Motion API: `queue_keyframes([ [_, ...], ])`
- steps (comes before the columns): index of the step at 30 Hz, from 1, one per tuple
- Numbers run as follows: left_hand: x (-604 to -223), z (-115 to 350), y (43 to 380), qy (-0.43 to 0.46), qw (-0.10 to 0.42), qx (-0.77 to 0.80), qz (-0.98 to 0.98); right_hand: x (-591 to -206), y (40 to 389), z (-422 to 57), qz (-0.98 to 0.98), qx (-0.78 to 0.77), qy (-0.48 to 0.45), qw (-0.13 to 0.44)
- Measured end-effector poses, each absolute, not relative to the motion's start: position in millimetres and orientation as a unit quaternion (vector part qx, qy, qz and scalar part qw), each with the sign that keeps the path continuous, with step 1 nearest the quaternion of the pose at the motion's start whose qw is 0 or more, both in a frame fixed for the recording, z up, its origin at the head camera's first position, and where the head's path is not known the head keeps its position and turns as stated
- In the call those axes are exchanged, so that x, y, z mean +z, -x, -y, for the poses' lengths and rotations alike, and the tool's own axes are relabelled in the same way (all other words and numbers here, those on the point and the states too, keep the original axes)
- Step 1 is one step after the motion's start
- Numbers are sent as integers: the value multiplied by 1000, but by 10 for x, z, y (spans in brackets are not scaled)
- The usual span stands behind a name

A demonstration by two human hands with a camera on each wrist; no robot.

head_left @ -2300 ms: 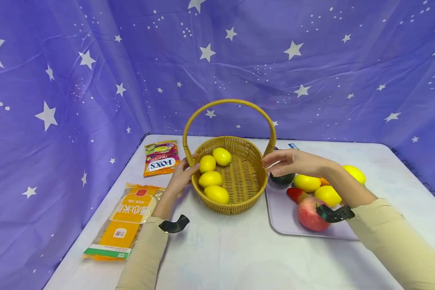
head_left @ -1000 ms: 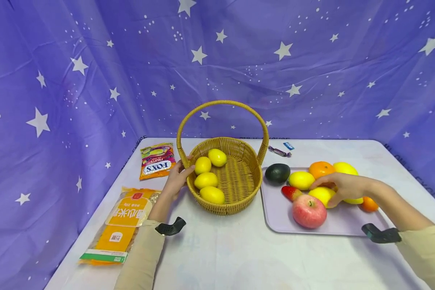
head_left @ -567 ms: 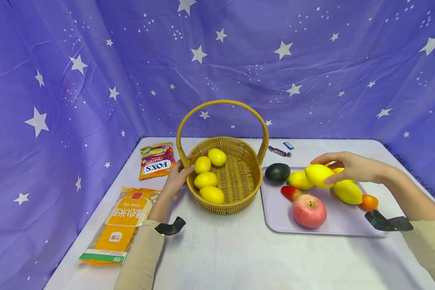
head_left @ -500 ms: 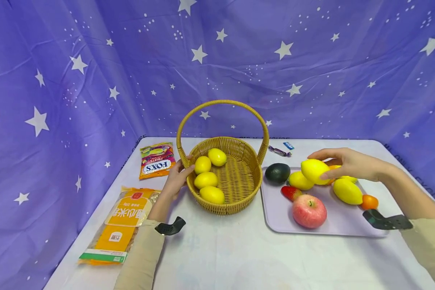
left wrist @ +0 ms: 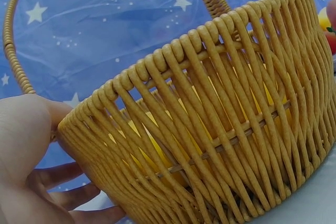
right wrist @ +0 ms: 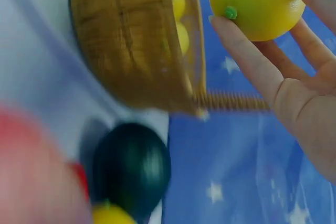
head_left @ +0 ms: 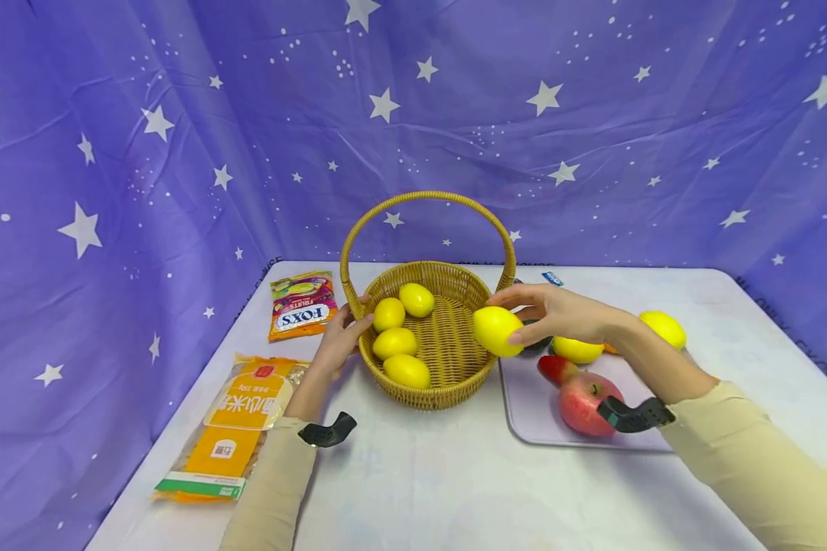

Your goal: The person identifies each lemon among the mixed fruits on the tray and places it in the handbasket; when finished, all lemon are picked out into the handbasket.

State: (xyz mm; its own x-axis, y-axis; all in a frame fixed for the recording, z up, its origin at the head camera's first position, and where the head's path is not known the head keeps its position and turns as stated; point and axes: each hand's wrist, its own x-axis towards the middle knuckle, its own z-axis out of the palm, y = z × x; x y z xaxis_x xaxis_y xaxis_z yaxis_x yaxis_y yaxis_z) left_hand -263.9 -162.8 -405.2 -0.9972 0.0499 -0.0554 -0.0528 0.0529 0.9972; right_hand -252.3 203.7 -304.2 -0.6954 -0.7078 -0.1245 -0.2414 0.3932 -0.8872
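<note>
A round wicker basket (head_left: 448,396) with a tall hoop handle stands mid-table, several lemons (head_left: 408,372) along its left side. My left hand (head_left: 338,344) grips its left rim by the handle's foot; in the left wrist view, its fingers lie along the outer weave (left wrist: 210,108). My right hand (head_left: 567,315) pinches another lemon (head_left: 498,331) between thumb and fingers, raised at the basket's right rim. The right wrist view shows that lemon's green tip (right wrist: 230,12) close to a fingertip, with the basket beside it.
On the right, a pale purple tray (head_left: 537,428) bears a red apple (head_left: 586,402), a strawberry (head_left: 557,370), more lemons (head_left: 664,329) and a dark green avocado (right wrist: 134,169), partly behind my right arm. A candy bag (head_left: 303,306) and an orange-labelled food packet (head_left: 241,425) lie left.
My right hand took a lemon from the tray, lifted it and carried it left to the basket's right rim. My left hand stays at the basket's left rim.
</note>
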Motion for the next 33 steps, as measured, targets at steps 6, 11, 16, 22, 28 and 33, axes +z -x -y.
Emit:
queue_keyframes([
  [6,-4059,1613,2636,-2,35,692,-721,-3135,2569,-1567,-772,-445,342,298],
  [11,-4055,1597,2638,-7,36,693,-720,-3256,2635,-1359,-769,-411,368,323],
  [16,-4066,1607,2660,-2,38,694,-719,-3352,2736,-1251,-768,-375,377,358],
  [22,-4066,1621,2670,-2,36,692,-721,-3386,2839,-1207,-774,-352,351,393],
  [28,-4067,1640,2660,2,34,693,-720,-3425,2903,-1137,-796,-299,343,400],
  [33,-4064,1630,2653,3,32,688,-725,-3436,2900,-1059,-818,-241,343,394],
])
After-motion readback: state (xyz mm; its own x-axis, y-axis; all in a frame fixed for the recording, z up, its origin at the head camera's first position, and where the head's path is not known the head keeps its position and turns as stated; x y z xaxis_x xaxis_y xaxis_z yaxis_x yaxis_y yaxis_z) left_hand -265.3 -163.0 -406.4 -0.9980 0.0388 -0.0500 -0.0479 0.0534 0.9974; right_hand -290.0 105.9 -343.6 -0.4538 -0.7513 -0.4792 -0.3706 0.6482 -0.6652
